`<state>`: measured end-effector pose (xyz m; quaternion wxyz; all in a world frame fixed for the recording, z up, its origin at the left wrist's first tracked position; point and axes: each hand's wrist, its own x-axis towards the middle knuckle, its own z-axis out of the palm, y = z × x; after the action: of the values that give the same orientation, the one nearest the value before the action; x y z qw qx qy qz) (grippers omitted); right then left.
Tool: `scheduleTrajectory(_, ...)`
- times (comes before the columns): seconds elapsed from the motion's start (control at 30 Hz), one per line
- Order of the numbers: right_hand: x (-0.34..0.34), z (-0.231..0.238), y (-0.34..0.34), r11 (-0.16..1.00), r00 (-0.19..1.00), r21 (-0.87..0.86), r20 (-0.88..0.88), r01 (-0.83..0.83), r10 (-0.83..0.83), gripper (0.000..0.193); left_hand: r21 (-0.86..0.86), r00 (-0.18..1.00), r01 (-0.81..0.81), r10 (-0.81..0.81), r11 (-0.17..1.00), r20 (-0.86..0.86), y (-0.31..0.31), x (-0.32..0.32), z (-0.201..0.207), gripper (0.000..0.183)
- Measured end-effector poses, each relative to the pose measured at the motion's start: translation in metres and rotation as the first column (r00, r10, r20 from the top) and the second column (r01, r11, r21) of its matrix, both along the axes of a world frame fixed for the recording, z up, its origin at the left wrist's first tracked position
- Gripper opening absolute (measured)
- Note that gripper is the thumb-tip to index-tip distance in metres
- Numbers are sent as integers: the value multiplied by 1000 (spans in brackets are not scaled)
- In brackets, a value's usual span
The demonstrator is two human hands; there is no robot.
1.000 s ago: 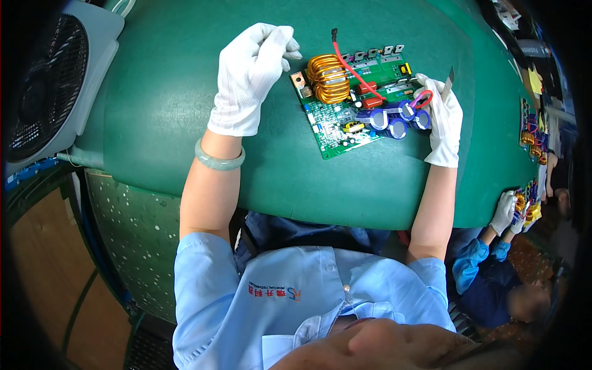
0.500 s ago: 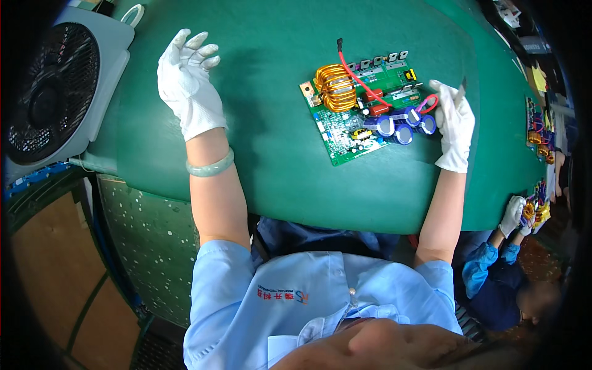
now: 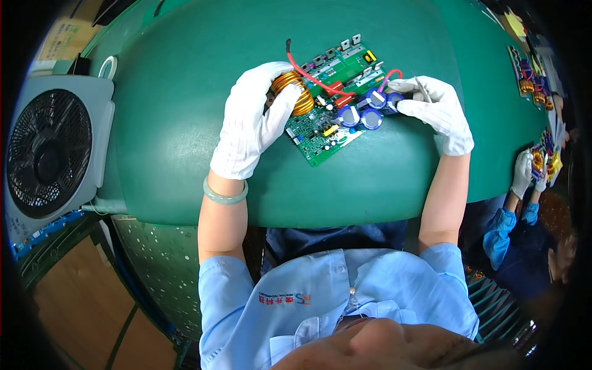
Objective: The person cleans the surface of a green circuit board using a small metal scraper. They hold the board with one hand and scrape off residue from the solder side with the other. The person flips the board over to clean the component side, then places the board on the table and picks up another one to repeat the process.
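Note:
A green circuit board [image 3: 314, 151] lies tilted on the green table. My gloved left hand [image 3: 250, 111] is closed around the copper-wound ring coil [image 3: 302, 102] at the board's left end, the thumb in front. At the right end, my gloved right hand [image 3: 435, 111] has its fingertips against the blue capacitors [image 3: 371, 119]. It also holds a thin grey metal tool [image 3: 423, 89], which sticks up between the fingers; its exact kind cannot be made out. A red wire [image 3: 314, 80] with a black tip arches over the board, and a pink wire loop [image 3: 391, 75] rises beside the capacitors.
A grey box fan [image 3: 52, 148] stands left of the green table [image 3: 345, 191]. On the far right lie more boards with coils [image 3: 527, 80]. A co-worker's gloved hand [image 3: 522, 174] is at another board [image 3: 542, 157] there. A cardboard box [image 3: 65, 37] is at the back left.
My left hand has come rightward from the bare table and closed on the coil. My right hand has moved in to touch the capacitors. The whole view has shifted.

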<state>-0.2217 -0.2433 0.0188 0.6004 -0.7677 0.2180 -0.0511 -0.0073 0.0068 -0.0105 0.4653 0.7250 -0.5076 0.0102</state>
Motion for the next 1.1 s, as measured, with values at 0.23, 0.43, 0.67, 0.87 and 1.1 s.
scheduleTrajectory(0.23, 5, -5, 3, 998, 1000, 59, 21, -14, 13, 24, 51, 995, 54, -59, 997, 86, -2, 1, 2, 26)
scheduleTrajectory(0.43, 17, -19, 10, 983, 949, 153, 283, 100, -140, 42, 146, 976, 152, -172, 978, 131, -4, 6, 2, 32)
scheduleTrajectory(0.67, 19, -18, 7, 963, 950, -18, 170, 268, -261, 42, 181, 971, 123, -156, 976, 179, -7, -6, 8, 44)
scheduleTrajectory(0.87, 24, -16, 13, 978, 967, 12, 147, 209, -208, 37, 198, 958, 122, -168, 973, 235, -11, -8, 4, 46)
scheduleTrajectory(1.1, 24, -26, 9, 971, 950, 122, 209, 208, -230, 25, 253, 961, 50, -116, 966, 251, -16, -13, 8, 41)
